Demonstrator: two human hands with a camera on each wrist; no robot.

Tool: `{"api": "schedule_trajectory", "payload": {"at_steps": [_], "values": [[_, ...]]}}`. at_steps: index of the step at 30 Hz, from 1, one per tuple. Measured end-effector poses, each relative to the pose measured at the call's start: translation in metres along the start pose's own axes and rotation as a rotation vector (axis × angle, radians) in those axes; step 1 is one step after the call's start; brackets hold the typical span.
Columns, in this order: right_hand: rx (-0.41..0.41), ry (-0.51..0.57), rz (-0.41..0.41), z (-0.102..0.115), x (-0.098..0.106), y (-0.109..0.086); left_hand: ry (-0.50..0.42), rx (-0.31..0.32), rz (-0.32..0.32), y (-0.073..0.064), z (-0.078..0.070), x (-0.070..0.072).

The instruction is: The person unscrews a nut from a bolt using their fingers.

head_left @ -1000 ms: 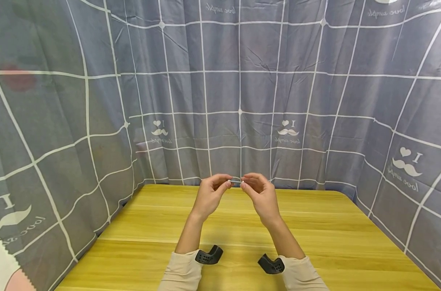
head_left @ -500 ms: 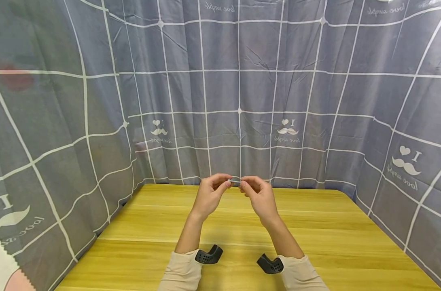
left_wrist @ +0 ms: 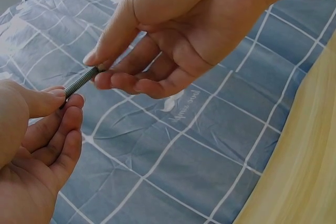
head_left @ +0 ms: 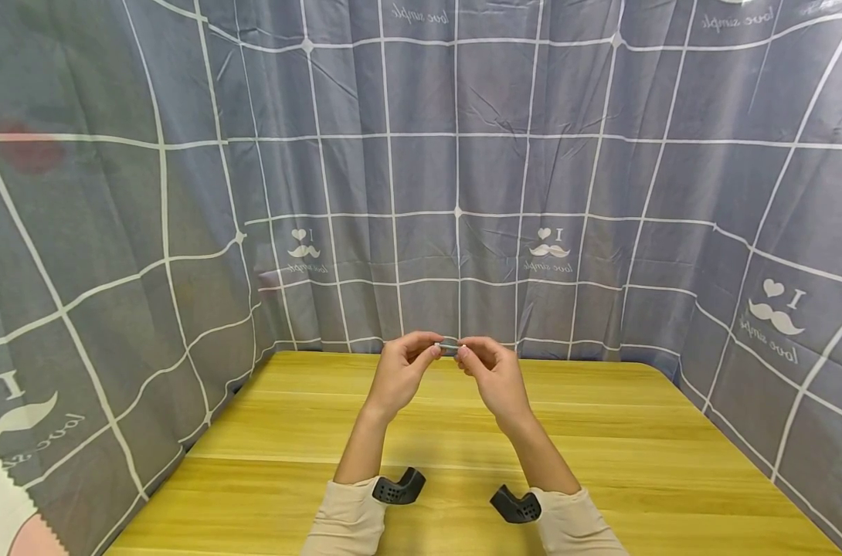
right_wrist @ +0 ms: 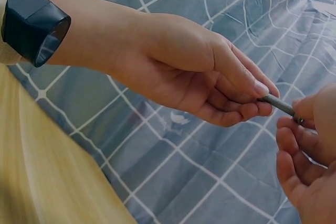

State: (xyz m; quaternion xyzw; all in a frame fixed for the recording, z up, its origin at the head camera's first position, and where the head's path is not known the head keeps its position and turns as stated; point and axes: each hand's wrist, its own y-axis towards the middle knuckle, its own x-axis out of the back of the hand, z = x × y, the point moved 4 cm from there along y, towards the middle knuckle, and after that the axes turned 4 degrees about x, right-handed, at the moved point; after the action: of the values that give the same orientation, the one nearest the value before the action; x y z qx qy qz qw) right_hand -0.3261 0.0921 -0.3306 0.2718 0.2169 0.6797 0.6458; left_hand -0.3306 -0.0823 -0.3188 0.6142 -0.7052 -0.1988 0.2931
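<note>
Between the fingertips of both hands, a short grey threaded rod [left_wrist: 80, 83] is held above the far part of the table. My left hand [head_left: 398, 376] pinches one end between thumb and fingers. At the other end, the thumb and forefinger of my right hand [head_left: 498, 380] pinch the rod, the other fingers loosely bent. In the right wrist view, the left hand [right_wrist: 191, 69] comes from the left and the right hand [right_wrist: 315, 145] fills the right edge. A small shiny metal bit shows at the right hand's end; both ends are partly hidden by fingers.
A yellow wood-grain table [head_left: 421, 432] lies below the hands. Grey checked curtains [head_left: 456, 170] surround it at the back and sides. Black wrist devices [head_left: 398, 487] sit at both beige cuffs. Pale cloth with a zigzag edge [head_left: 11, 494] shows at lower left.
My right thumb and fingers have shifted slightly along and around their end of the rod, with the fingertips a little nearer the left hand. The left hand stays nearly still.
</note>
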Motion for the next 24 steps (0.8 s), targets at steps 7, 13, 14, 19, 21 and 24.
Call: {"api": "schedule_trajectory", "payload": {"at_steps": [7,13,14,19,21,24], "values": [[0.033,0.046,0.005,0.0017,-0.0005,-0.0002,0.003,0.003,-0.009,-0.0002,0.0000,0.0003],[0.043,0.106,-0.052,0.0027,0.0014,0.0008,-0.001,-0.012,0.005,0.0000,-0.0010,-0.0007],[0.042,0.107,-0.060,0.0029,0.0016,0.0008,0.000,-0.015,0.004,0.0001,-0.0010,-0.0009],[0.023,0.120,-0.061,0.0031,0.0010,0.0004,-0.002,-0.016,-0.004,-0.0002,0.0000,-0.0005],[0.013,0.110,-0.063,0.0025,0.0010,0.0005,-0.004,-0.012,-0.005,-0.0004,0.0000,-0.0002],[0.002,0.075,-0.068,0.0018,0.0013,0.0004,-0.009,-0.010,-0.003,-0.0004,0.0003,-0.0001]]}}
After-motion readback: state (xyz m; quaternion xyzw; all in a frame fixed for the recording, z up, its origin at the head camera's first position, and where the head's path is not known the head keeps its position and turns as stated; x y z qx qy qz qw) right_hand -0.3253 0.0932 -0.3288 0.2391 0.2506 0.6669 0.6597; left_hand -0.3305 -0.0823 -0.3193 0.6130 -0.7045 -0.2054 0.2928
